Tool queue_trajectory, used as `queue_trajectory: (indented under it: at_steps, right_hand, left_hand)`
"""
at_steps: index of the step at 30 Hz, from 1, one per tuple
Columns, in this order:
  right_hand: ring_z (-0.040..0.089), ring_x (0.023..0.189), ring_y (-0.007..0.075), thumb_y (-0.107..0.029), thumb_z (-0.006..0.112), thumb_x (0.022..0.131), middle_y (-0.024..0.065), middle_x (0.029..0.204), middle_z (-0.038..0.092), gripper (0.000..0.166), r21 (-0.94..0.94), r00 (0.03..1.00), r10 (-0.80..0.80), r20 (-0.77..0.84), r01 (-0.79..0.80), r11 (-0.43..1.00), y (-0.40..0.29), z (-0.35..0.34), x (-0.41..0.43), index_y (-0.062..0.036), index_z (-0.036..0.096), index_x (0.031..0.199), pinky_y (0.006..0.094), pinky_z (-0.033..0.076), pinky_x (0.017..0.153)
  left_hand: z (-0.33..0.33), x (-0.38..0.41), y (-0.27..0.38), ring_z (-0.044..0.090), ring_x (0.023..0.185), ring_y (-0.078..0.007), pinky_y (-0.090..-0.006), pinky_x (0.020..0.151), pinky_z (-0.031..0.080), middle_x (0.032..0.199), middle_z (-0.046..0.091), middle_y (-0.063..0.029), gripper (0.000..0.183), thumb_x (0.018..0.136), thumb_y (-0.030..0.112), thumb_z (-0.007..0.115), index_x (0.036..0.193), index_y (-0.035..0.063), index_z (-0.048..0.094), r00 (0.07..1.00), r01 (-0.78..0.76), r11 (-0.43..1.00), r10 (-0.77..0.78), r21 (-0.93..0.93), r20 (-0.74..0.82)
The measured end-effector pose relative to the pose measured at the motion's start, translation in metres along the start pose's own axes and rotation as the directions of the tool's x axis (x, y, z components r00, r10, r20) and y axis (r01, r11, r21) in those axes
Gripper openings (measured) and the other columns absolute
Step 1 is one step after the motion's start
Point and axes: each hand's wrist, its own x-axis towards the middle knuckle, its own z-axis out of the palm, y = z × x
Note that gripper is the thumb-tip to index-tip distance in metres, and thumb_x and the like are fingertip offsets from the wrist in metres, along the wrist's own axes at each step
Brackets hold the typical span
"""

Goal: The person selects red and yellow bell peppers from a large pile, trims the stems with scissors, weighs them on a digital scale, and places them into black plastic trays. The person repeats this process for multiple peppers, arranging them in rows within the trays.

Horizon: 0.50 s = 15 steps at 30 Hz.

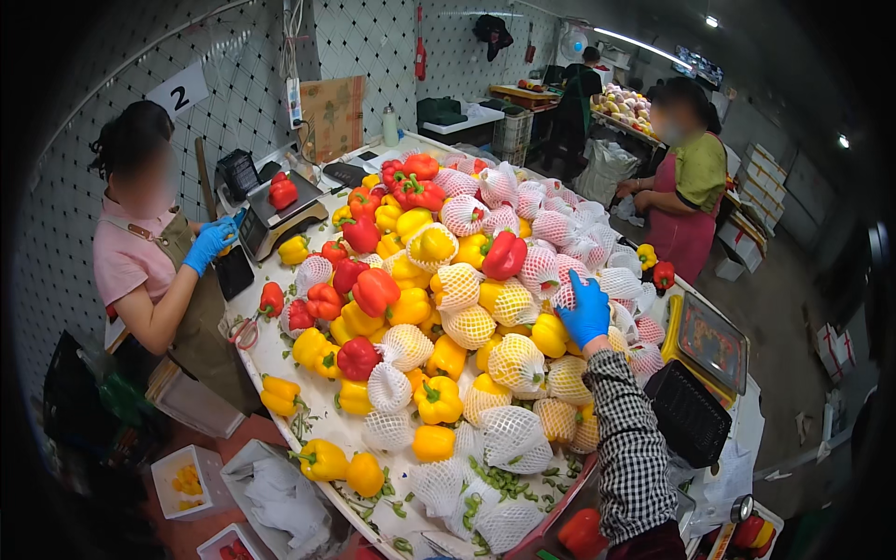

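My right hand point(586, 309), in a blue glove, reaches over the right side of a big heap of bell peppers. Its fingers spread against a red pepper in a white foam net point(564, 297); whether they grip it cannot be made out. My left hand is out of view. Left of the glove lies a bare red bell pepper point(505, 255). Below it are a bare yellow bell pepper point(549, 336) and a netted yellow pepper point(516, 360). Empty foam nets point(514, 437) and green stem cuttings point(507, 483) lie at the near edge of the white table point(364, 514).
A co-worker in blue gloves point(203, 245) stands left, by a weighing scale point(287, 210) bearing a red pepper. Red-handled scissors point(243, 333) lie on the left edge. At right are a yellow scale point(707, 343) and a black plastic basket point(689, 413). Another person point(682, 182) stands beyond.
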Motion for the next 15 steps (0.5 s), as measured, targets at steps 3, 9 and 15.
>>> queue_trajectory:
  at_steps: [3,9,15]
  right_hand:
    - [0.053,0.108,0.0381,-0.033,0.078,0.071,0.018,0.127,0.049,0.078,0.062,1.0,0.01,-0.011,-0.009,0.998,0.0,-0.001,-0.003,-0.017,0.044,0.14,0.0462,0.046,0.093]
    - [0.06,0.107,0.0274,-0.024,0.08,0.069,0.0218,0.121,0.059,0.082,0.708,0.982,0.084,0.169,-0.18,0.682,-0.001,-0.028,-0.013,-0.0022,0.042,0.139,0.0352,0.049,0.091]
    - [0.056,0.109,0.0199,-0.022,0.075,0.078,0.0147,0.121,0.055,0.073,0.941,0.962,-0.096,0.256,-0.226,0.251,-0.041,-0.073,-0.112,-0.0009,0.042,0.14,0.032,0.046,0.094]
  left_hand:
    - [-0.001,0.0,0.002,0.063,0.067,-0.0304,-0.0427,0.059,0.049,0.073,0.064,-0.0103,0.02,0.085,0.031,0.06,0.084,0.0136,0.067,1.0,0.002,1.0,-0.002,0.0,0.004]
    - [-0.002,-0.008,0.004,0.065,0.066,-0.029,-0.0407,0.057,0.05,0.073,0.065,-0.0093,0.021,0.085,0.034,0.061,0.085,0.0149,0.069,0.999,-0.013,1.0,0.013,-0.003,0.038]
    - [-0.007,-0.011,0.004,0.064,0.059,-0.0242,-0.0366,0.055,0.049,0.07,0.063,-0.0122,0.024,0.088,0.035,0.062,0.091,0.0129,0.07,0.974,0.155,0.984,-0.138,-0.086,0.177]
